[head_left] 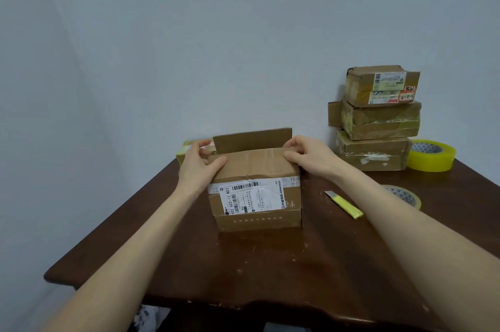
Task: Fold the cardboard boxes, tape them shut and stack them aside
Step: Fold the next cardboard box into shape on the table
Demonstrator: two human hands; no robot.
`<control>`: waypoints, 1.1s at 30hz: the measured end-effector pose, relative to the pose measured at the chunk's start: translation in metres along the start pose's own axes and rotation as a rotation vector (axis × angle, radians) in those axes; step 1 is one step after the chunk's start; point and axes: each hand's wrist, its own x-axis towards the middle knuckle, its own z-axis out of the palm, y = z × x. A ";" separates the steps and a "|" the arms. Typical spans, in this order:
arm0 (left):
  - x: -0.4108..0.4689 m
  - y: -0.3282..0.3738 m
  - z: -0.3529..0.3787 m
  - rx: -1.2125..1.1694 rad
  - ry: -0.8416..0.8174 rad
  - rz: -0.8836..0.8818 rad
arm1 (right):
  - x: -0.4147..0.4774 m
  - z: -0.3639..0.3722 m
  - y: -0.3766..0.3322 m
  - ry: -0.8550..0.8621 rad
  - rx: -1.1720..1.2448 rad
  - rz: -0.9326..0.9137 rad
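Brown wooden table (243, 264) by a pale wall has one box (257, 204) in the middle. The left hand (198, 161) and right hand (305, 153) each grip a top corner of it, fingers curled and thumbs pressing the near flap (254, 162) down. Its back flap (251, 139) stands up, so I think the folding is half done, and this box needs closing, taping with the tape roll (433, 156), then piling on the three boxes (376, 126) stacked at the far right.
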 end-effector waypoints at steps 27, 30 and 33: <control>0.004 0.008 0.026 0.151 -0.290 -0.009 | -0.002 0.020 0.001 -0.131 -0.177 0.053; -0.005 0.016 0.035 0.159 -0.287 0.021 | -0.015 0.004 0.002 -0.132 -0.198 0.064; -0.008 0.023 0.044 0.316 -0.300 0.090 | -0.023 -0.008 -0.003 -0.184 -0.487 0.059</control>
